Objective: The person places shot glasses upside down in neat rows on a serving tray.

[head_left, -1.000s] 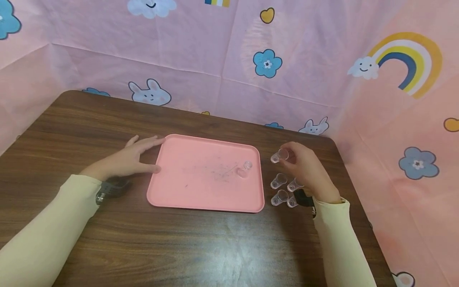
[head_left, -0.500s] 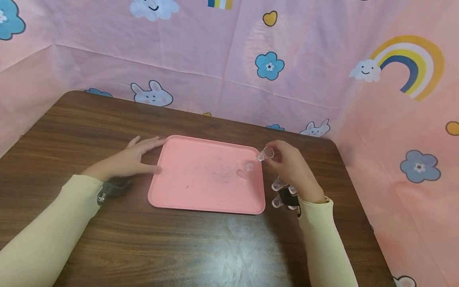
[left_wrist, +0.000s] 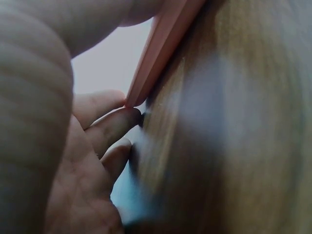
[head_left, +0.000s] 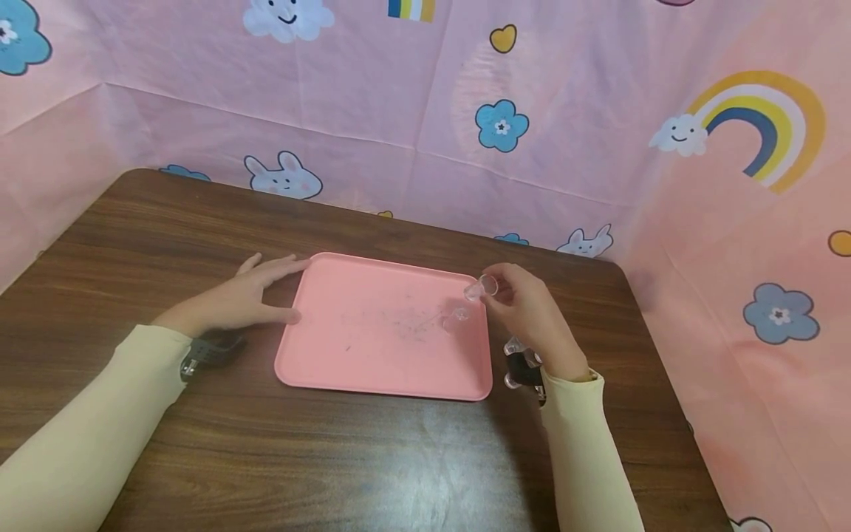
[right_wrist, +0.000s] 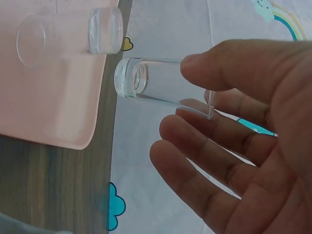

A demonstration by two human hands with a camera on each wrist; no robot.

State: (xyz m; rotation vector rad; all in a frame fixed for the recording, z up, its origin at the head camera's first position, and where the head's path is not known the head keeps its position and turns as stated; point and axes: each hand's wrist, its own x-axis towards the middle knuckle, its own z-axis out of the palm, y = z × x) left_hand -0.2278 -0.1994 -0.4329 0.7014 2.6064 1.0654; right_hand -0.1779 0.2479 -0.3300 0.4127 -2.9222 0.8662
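My right hand (head_left: 532, 310) pinches a small clear shot glass (head_left: 480, 287) between thumb and fingers, close over the tray's far right corner. Its thick base points down and its rim up; in the right wrist view the fingers hold this shot glass (right_wrist: 161, 82) near the rim. Another clear glass (head_left: 459, 316) stands upside down on the pink tray (head_left: 359, 347), thick base uppermost. At the tray's left edge, my left hand (head_left: 233, 295) lies with fingers spread, thumb and fingertips at the rim. The left wrist view shows its fingers (left_wrist: 112, 129) against the tray's edge.
Several more clear glasses (head_left: 513, 346) stand on the brown table (head_left: 319, 458) right of the tray, mostly hidden by my right wrist and its black strap (head_left: 521, 368). Dark scuffs mark the tray. A patterned pink cloth (head_left: 372, 96) hangs behind the table and along its sides.
My right hand has lifted the shot glass from the table right of the tray and carried it left to the tray's far right corner. The left hand has stayed put.
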